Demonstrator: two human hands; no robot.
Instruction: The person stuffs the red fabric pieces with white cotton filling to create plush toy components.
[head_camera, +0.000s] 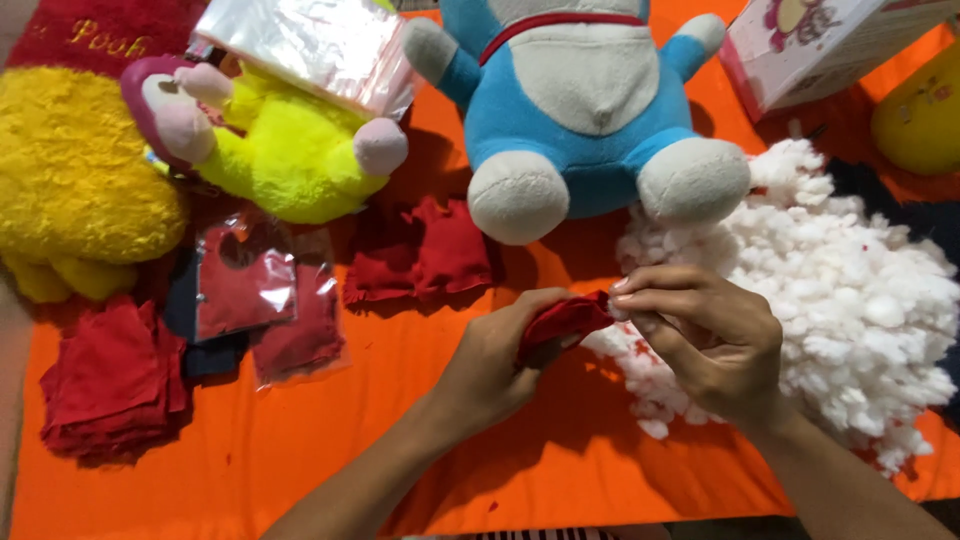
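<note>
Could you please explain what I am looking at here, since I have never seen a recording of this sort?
This single picture comes from a camera worn on a person's head, looking down at their own two bare hands. The left hand and the right hand together hold a small red fabric piece, beside a pile of white stuffing. They work over an orange cloth. On it lie a blue and white plush toy, a yellow plush with a pink face, a yellow and red plush, folded red fabric and red pieces in clear bags.
</note>
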